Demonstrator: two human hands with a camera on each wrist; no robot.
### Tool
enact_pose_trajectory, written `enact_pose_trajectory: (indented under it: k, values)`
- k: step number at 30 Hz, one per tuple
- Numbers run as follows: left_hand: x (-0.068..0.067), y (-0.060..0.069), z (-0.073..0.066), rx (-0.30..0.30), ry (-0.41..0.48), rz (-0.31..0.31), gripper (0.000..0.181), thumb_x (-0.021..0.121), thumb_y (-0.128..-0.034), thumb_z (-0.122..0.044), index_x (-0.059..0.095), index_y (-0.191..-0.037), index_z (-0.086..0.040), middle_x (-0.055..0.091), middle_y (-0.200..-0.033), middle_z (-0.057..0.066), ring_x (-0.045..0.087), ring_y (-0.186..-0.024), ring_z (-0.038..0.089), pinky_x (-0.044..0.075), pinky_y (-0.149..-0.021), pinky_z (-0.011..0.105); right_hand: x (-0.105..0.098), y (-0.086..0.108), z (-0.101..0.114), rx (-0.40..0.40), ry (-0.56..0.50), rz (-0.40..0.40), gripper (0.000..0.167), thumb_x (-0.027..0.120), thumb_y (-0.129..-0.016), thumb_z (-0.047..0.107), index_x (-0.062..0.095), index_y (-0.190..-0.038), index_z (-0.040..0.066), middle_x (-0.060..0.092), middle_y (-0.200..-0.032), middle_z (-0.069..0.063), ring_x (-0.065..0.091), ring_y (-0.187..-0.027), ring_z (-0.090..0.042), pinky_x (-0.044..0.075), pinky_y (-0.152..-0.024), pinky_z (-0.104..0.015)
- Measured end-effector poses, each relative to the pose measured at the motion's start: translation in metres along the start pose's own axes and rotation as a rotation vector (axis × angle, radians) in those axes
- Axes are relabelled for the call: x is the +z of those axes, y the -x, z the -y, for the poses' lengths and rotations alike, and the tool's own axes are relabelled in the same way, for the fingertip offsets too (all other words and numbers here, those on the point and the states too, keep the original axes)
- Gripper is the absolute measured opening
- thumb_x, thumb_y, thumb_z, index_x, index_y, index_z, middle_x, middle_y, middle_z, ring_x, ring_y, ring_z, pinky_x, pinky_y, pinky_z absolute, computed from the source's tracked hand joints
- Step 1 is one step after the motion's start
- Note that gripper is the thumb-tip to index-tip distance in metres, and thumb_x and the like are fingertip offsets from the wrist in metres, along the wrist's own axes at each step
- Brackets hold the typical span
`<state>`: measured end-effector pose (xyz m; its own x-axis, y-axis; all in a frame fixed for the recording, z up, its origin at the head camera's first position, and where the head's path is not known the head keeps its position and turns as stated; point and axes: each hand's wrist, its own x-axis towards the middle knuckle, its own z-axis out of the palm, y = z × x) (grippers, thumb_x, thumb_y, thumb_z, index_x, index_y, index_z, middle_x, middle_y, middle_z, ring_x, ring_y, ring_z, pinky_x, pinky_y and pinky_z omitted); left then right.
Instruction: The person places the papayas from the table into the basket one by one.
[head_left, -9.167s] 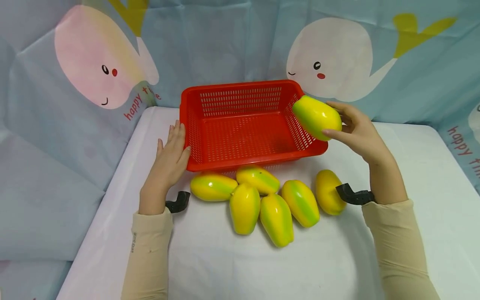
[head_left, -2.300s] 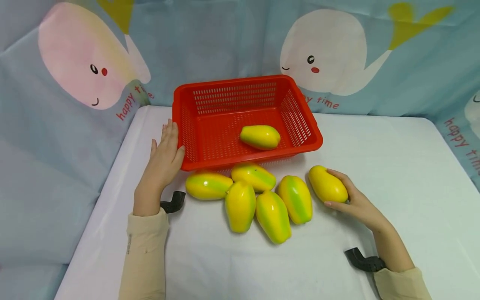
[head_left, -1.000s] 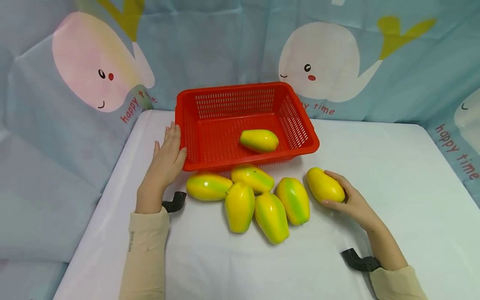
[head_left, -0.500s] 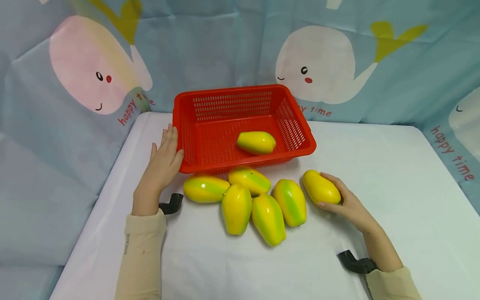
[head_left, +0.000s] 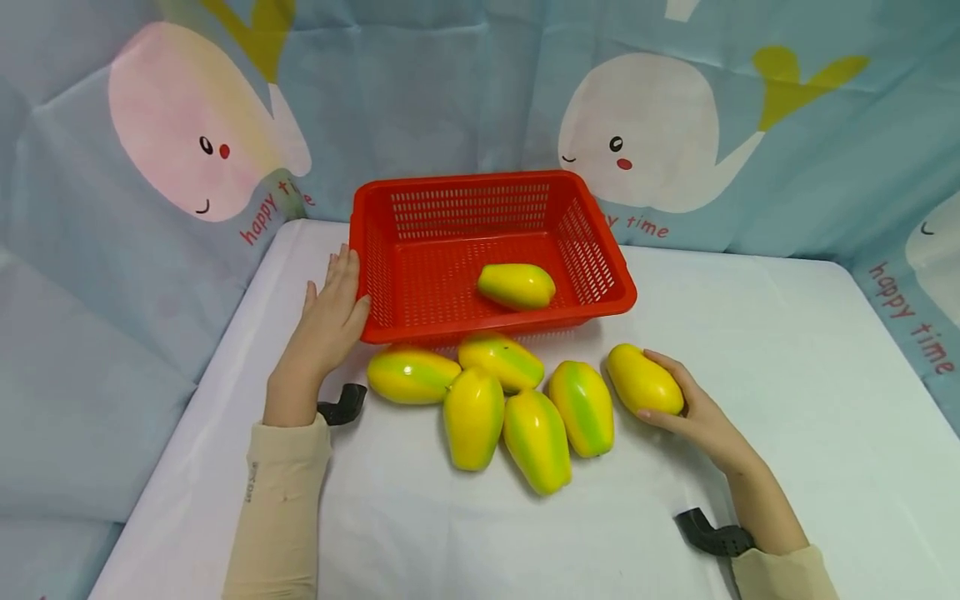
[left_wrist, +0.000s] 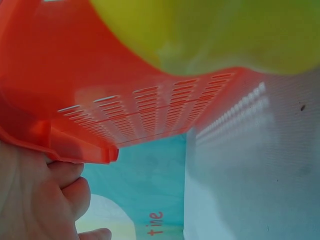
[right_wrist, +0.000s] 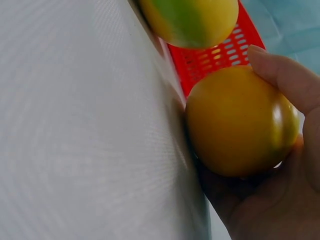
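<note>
My right hand (head_left: 697, 421) grips a yellow papaya (head_left: 643, 381) lying on the cloth at the right end of the group. In the right wrist view, thumb and fingers wrap around the same papaya (right_wrist: 240, 122). My left hand (head_left: 322, 321) lies with straight fingers against the left side of the red basket (head_left: 491, 321). Part of that hand (left_wrist: 40, 195) shows below the rim in the left wrist view. One papaya (head_left: 517, 286) lies inside the basket. Several yellow-green papayas, among them a front one (head_left: 537, 442), lie in front of it.
A white cloth (head_left: 450, 542) covers the table. Behind it hangs a blue curtain (head_left: 435, 83) printed with whales. Each wrist wears a black camera mount, the right mount (head_left: 712, 535) standing just above the table.
The papaya my right hand held over the basket's right rim now lies in the basket. That hand has moved down onto another papaya. My left hand stays at the basket.
</note>
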<state>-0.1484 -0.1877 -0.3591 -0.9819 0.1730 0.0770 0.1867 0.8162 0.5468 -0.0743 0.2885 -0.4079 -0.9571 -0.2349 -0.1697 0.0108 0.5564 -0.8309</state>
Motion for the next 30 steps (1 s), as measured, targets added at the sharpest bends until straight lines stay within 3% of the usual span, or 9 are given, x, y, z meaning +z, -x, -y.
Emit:
enact_pose_trajectory:
  k: [9, 18, 20, 26, 30]
  values:
    - [-0.004, -0.005, -0.002, 0.001, -0.007, -0.020, 0.064, 0.032, -0.0998, -0.026, 0.000, -0.151, -0.006, -0.004, -0.158, 0.007, -0.006, -0.144, 0.024, -0.003, -0.110, 0.059, -0.003, -0.007, 0.003, -0.037, -0.002, -0.023, 0.076, 0.068, -0.086, 0.020, 0.025, -0.149, 0.025, 0.028, -0.148, -0.014, 0.030, -0.126, -0.036, 0.026, -0.096, -0.065]
    - [0.001, 0.004, -0.001, 0.008, -0.057, -0.009, 0.065, 0.035, -0.0988, -0.024, 0.004, -0.151, -0.001, 0.000, -0.157, 0.012, -0.002, -0.144, 0.029, -0.001, -0.109, 0.061, -0.006, 0.000, 0.016, -0.022, 0.019, -0.054, 0.077, 0.070, -0.085, 0.021, 0.028, -0.149, 0.025, 0.030, -0.148, -0.012, 0.032, -0.126, -0.034, 0.030, -0.095, -0.064]
    - [0.001, 0.005, -0.001, 0.013, -0.063, -0.016, 0.064, 0.035, -0.0989, -0.024, 0.005, -0.150, 0.000, 0.000, -0.157, 0.012, -0.001, -0.144, 0.030, 0.001, -0.109, 0.062, -0.010, -0.002, 0.020, -0.037, 0.043, -0.077, 0.076, 0.069, -0.085, 0.020, 0.027, -0.149, 0.027, 0.031, -0.148, -0.010, 0.034, -0.124, -0.028, 0.034, -0.094, -0.058]
    - [0.002, 0.005, -0.002, 0.030, -0.047, -0.034, 0.064, 0.034, -0.0992, -0.024, 0.004, -0.150, 0.000, 0.000, -0.157, 0.012, 0.000, -0.144, 0.030, 0.001, -0.109, 0.062, -0.020, -0.012, 0.034, -0.074, 0.080, -0.135, 0.075, 0.068, -0.087, 0.019, 0.027, -0.149, 0.029, 0.032, -0.145, -0.009, 0.038, -0.113, -0.011, 0.041, -0.084, -0.018]
    - [0.002, 0.003, -0.002, 0.040, -0.036, -0.041, 0.063, 0.034, -0.0994, -0.023, 0.004, -0.150, -0.001, 0.000, -0.158, 0.012, -0.001, -0.144, 0.029, -0.001, -0.109, 0.060, -0.029, -0.017, 0.040, -0.090, 0.091, -0.155, 0.074, 0.068, -0.087, 0.018, 0.028, -0.149, 0.027, 0.033, -0.143, -0.010, 0.039, -0.110, -0.011, 0.040, -0.080, -0.011]
